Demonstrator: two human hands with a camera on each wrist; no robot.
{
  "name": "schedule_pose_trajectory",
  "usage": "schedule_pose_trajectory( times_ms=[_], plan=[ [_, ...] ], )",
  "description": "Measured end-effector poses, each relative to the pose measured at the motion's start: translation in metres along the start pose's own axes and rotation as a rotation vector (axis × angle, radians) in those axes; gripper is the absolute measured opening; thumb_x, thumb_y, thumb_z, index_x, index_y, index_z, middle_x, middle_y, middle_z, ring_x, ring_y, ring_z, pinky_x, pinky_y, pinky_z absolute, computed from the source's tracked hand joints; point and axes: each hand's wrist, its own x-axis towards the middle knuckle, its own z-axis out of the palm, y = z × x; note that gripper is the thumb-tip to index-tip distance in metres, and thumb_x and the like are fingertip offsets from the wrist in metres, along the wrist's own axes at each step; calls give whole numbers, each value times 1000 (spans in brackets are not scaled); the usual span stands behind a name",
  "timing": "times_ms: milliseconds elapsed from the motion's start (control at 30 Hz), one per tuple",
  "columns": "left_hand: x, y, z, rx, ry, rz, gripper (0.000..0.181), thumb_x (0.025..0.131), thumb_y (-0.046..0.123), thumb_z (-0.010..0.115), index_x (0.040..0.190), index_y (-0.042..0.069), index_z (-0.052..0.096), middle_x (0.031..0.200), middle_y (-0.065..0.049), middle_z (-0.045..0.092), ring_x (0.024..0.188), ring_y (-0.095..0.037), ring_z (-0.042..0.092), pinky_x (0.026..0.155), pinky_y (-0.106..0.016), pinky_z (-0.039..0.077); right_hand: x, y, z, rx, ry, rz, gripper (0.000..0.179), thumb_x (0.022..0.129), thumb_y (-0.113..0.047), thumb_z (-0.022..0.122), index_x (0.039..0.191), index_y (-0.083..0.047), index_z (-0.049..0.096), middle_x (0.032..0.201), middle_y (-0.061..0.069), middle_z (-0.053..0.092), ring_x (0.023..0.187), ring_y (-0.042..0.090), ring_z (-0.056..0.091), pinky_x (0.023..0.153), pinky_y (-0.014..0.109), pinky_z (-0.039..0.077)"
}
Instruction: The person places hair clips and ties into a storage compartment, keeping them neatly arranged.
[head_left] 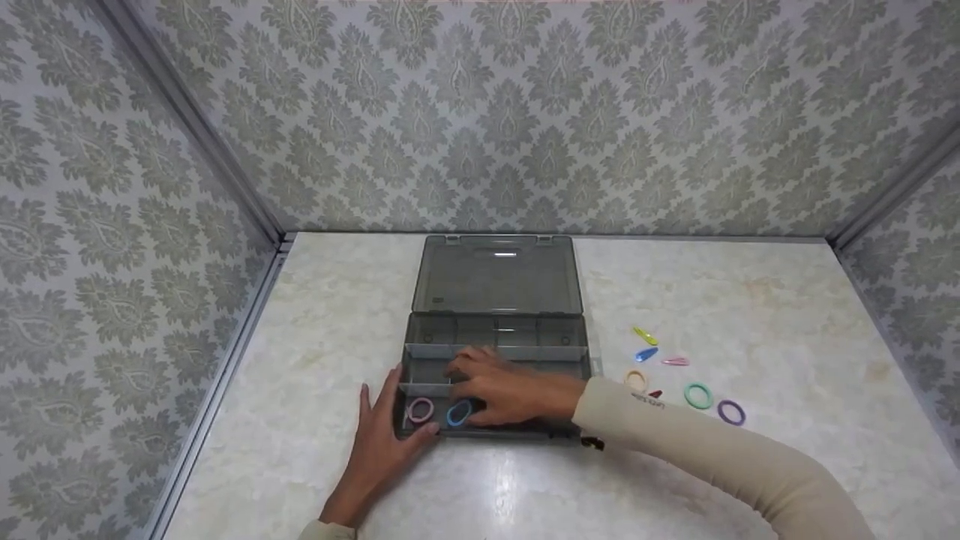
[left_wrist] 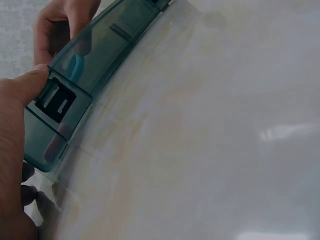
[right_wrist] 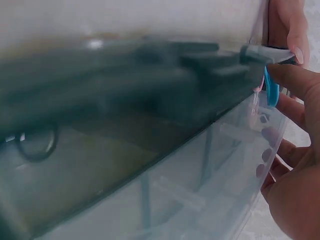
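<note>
A grey see-through plastic organizer box (head_left: 427,389) with dividers lies open, its lid (head_left: 499,277) laid back toward the wall. My left hand (head_left: 382,427) grips the box's front left corner, thumb over the front wall and fingers along the left side. Inside the front compartment, my right hand (head_left: 499,390) pinches a blue hair tie (right_wrist: 272,90) between thumb and fingers, seen on edge in the right wrist view. A pink hair tie (head_left: 410,411) lies left of it in the same compartment. Part of the box's middle is hidden behind the right hand.
Right of the box lie a yellow hair clip (head_left: 645,335), a blue clip (head_left: 646,354), a pink clip (head_left: 676,361) and a red one (head_left: 655,394). Orange, green (head_left: 686,396) and purple (head_left: 720,414) hair ties lie near the right sleeve. Patterned walls enclose the table.
</note>
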Motion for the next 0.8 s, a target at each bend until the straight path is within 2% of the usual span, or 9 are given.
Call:
schedule_pose_trajectory(
  times_ms=[200, 367, 633, 733, 800],
  plan=[
    [-1, -1, 1, 13, 3, 5, 115, 91, 56, 87, 176, 13, 24, 176, -23, 35, 162, -51, 29, 137, -64, -3, 10, -8, 1, -27, -34, 2, 30, 98, -32, 84, 127, -22, 83, 152, 8, 61, 144, 25, 46, 123, 48, 43],
    [-2, -2, 1, 15, 9, 26, 114, 91, 55, 87, 176, 11, 24, 176, -23, 35, 161, -49, 35, 136, -64, -3, 16, -11, 0, -18, -85, 9, 31, 99, -29, 84, 128, -21, 83, 152, 8, 61, 144, 25, 45, 126, 54, 42],
    [-2, -2, 1, 8, 10, 19, 114, 92, 57, 86, 177, 14, 23, 178, -20, 33, 164, -51, 25, 136, -67, -1, 24, -7, -1, -50, -159, -5, 31, 98, -26, 86, 128, -22, 83, 147, 6, 63, 139, 24, 47, 122, 57, 47],
    [-1, -2, 1, -5, 5, 10, 113, 92, 57, 86, 177, 16, 23, 179, -18, 32, 164, -57, 15, 134, -73, 7, 24, -6, -1, -59, -175, -3, 31, 98, -25, 86, 128, -22, 83, 147, 6, 63, 138, 24, 47, 121, 56, 47],
    [-1, -2, 1, -10, 6, 8, 113, 92, 57, 86, 177, 17, 23, 178, -18, 32, 164, -58, 13, 133, -75, 9, 25, -5, -1, -65, -175, -5, 32, 98, -25, 86, 129, -22, 82, 147, 6, 64, 137, 24, 48, 119, 54, 48]
  ],
)
